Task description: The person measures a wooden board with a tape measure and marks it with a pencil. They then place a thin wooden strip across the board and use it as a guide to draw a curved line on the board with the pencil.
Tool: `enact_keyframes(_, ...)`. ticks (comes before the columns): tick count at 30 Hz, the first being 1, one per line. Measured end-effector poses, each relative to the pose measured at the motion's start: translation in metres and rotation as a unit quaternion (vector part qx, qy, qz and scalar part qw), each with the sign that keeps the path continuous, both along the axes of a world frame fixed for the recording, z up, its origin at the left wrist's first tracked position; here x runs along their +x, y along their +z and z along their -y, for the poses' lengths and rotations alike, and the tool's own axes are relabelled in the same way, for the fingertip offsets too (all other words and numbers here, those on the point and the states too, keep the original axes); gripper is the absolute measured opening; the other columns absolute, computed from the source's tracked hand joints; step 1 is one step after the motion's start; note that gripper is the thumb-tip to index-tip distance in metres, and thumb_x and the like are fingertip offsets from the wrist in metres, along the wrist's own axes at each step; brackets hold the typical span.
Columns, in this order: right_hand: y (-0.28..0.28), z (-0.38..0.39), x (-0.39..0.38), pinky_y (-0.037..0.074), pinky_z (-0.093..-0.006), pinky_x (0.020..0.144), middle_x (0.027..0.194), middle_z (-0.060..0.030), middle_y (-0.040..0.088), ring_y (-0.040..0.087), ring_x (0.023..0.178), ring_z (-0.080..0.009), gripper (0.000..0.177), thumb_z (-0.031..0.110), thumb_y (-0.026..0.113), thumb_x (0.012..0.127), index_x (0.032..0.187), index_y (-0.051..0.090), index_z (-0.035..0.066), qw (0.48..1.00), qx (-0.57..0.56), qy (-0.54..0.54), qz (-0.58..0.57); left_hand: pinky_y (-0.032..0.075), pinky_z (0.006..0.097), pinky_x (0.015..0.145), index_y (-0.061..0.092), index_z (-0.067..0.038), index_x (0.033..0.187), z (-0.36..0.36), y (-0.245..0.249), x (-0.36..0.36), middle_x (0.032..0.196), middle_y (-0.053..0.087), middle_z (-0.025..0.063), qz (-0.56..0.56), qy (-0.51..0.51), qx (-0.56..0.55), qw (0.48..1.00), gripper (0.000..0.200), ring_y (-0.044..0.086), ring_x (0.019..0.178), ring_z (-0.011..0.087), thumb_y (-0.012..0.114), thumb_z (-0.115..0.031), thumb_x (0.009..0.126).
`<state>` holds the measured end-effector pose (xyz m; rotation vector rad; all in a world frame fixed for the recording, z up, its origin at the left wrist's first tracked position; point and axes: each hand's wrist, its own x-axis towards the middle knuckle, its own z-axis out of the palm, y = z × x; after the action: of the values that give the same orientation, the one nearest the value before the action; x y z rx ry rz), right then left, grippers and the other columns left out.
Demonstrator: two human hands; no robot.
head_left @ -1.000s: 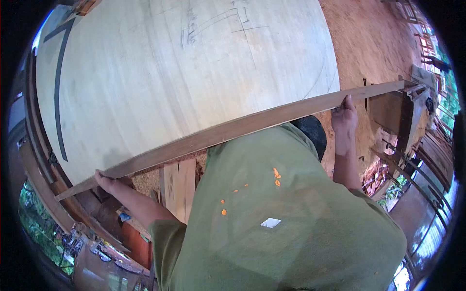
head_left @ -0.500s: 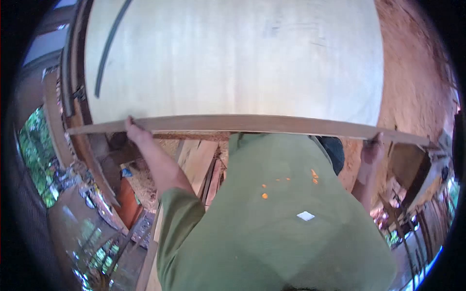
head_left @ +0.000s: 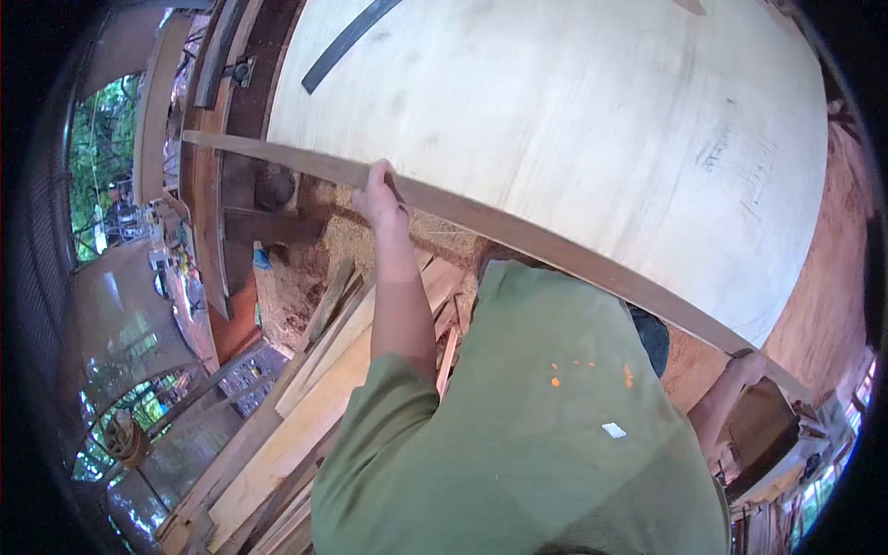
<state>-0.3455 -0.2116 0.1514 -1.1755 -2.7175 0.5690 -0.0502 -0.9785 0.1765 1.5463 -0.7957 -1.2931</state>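
A long narrow wooden strip (head_left: pixel 518 236) runs along the near edge of a large pale board (head_left: pixel 573 120), slanting down to the right. Around the strip, left of its middle, the fingers of my left hand (head_left: pixel 381 199) are wrapped. My right hand (head_left: pixel 745 370) grips the same strip near its right end, with its fingers partly hidden. On the upper left of the board lies a dark flat strip (head_left: pixel 347 46).
Several planks (head_left: pixel 305 398) lie at the lower left. Sawdust (head_left: pixel 347 236) covers the ground under the board's near edge. Dark timber beams (head_left: pixel 236 176) stand at the left, and reddish ground (head_left: pixel 823 250) lies to the right.
The view has turned, so the board and strip now slant down to the right. More planks show at the lower left. Both hands keep their hold on the strip.
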Motion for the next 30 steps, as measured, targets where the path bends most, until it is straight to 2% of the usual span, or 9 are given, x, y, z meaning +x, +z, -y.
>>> enact_keyframes(3, 0.023, 0.033, -0.008, 0.055, -0.042, 0.085, 0.107, -0.0202, 0.069, 0.067, 0.097, -0.0307, 0.047, 0.029, 0.056, 0.092, 0.109, 0.064, -0.014, 0.991, -0.032, -0.128, -0.005, 0.053, 0.0356, 0.069, 0.056, 0.008, 0.108, 0.014, 0.007, 0.001, 0.099, 0.065, 0.0108, -0.048, -0.018, 0.013, 0.999, 0.042, 0.063, 0.082, 0.019, 0.078, -0.002, 0.074)
enact_keyframes(5, 0.018, 0.029, -0.013, 0.054, -0.0409, 0.088, 0.108, -0.0208, 0.07, 0.067, 0.1, -0.0301, 0.062, 0.041, 0.06, 0.093, 0.112, 0.062, -0.018, 0.974, -0.069, -0.207, -0.056, 0.052, 0.035, 0.068, 0.056, 0.009, 0.107, 0.015, 0.005, -0.005, 0.099, 0.064, 0.0109, -0.039, 0.036, 0.013, 0.998, 0.041, 0.063, 0.081, 0.0195, 0.077, 0.0, 0.073)
enact_keyframes(6, 0.024, 0.044, -0.011, 0.054, -0.0409, 0.088, 0.108, -0.0208, 0.07, 0.067, 0.1, -0.0301, 0.062, 0.041, 0.06, 0.093, 0.112, 0.062, -0.018, 0.974, -0.071, -0.205, -0.057, 0.052, 0.0349, 0.067, 0.056, 0.009, 0.107, 0.016, 0.003, -0.004, 0.099, 0.064, 0.0111, -0.041, 0.028, -0.006, 0.999, 0.041, 0.063, 0.081, 0.0197, 0.076, 0.001, 0.072)
enact_keyframes(8, 0.067, 0.115, 0.006, 0.058, -0.0481, 0.087, 0.126, -0.0273, 0.064, 0.067, 0.106, -0.0364, 0.078, 0.047, 0.069, 0.091, 0.123, 0.056, -0.022, 0.962, -0.136, -0.199, -0.126, 0.052, 0.0349, 0.067, 0.055, 0.009, 0.107, 0.016, 0.003, -0.004, 0.099, 0.064, 0.0112, -0.042, 0.02, -0.026, 0.999, 0.041, 0.063, 0.082, 0.0199, 0.075, 0.002, 0.071)
enact_keyframes(11, 0.047, 0.081, 0.001, 0.058, -0.0466, 0.086, 0.128, -0.0273, 0.062, 0.066, 0.107, -0.0364, 0.088, 0.048, 0.076, 0.086, 0.123, 0.051, -0.027, 0.959, -0.15, -0.204, -0.127, 0.052, 0.0347, 0.067, 0.056, 0.009, 0.104, 0.015, 0.009, -0.005, 0.099, 0.064, 0.0109, -0.038, 0.014, -0.004, 0.999, 0.039, 0.063, 0.081, 0.0201, 0.072, 0.004, 0.069)
enact_keyframes(14, 0.045, 0.081, 0.0, 0.056, -0.0419, 0.095, 0.128, -0.0207, 0.064, 0.066, 0.111, -0.0321, 0.083, 0.049, 0.075, 0.087, 0.126, 0.054, -0.021, 0.94, -0.207, -0.225, -0.149, 0.051, 0.0341, 0.066, 0.057, 0.008, 0.101, 0.016, 0.007, -0.008, 0.096, 0.064, 0.0098, -0.026, 0.035, 0.002, 0.999, 0.034, 0.063, 0.079, 0.0201, 0.071, 0.004, 0.07)
enact_keyframes(23, 0.046, 0.077, 0.001, 0.057, -0.0436, 0.093, 0.128, -0.0211, 0.063, 0.065, 0.109, -0.0314, 0.083, 0.046, 0.075, 0.089, 0.128, 0.05, -0.024, 0.949, -0.201, -0.2, -0.138, 0.049, 0.0346, 0.063, 0.056, 0.004, 0.091, 0.016, 0.013, -0.009, 0.088, 0.062, 0.0072, -0.019, 0.044, 0.036, 0.998, 0.024, 0.06, 0.074, 0.0181, 0.067, 0.005, 0.069)
enact_keyframes(26, 0.022, 0.044, -0.005, 0.057, -0.0437, 0.091, 0.128, -0.021, 0.063, 0.066, 0.107, -0.0313, 0.083, 0.046, 0.075, 0.089, 0.128, 0.051, -0.023, 0.943, -0.218, -0.192, -0.164, 0.048, 0.0343, 0.063, 0.055, 0.004, 0.091, 0.015, 0.018, -0.014, 0.088, 0.061, 0.0071, -0.014, 0.061, 0.039, 0.997, 0.025, 0.06, 0.074, 0.0176, 0.067, 0.006, 0.069)
enact_keyframes(30, 0.022, 0.047, -0.003, 0.056, -0.0436, 0.091, 0.127, -0.021, 0.063, 0.065, 0.107, -0.0316, 0.082, 0.046, 0.075, 0.089, 0.128, 0.051, -0.023, 0.945, -0.218, -0.174, -0.17, 0.048, 0.0338, 0.067, 0.054, 0.003, 0.09, 0.018, 0.005, -0.006, 0.089, 0.06, 0.0069, -0.033, 0.052, 0.018, 0.998, 0.026, 0.059, 0.076, 0.0185, 0.067, 0.004, 0.068)
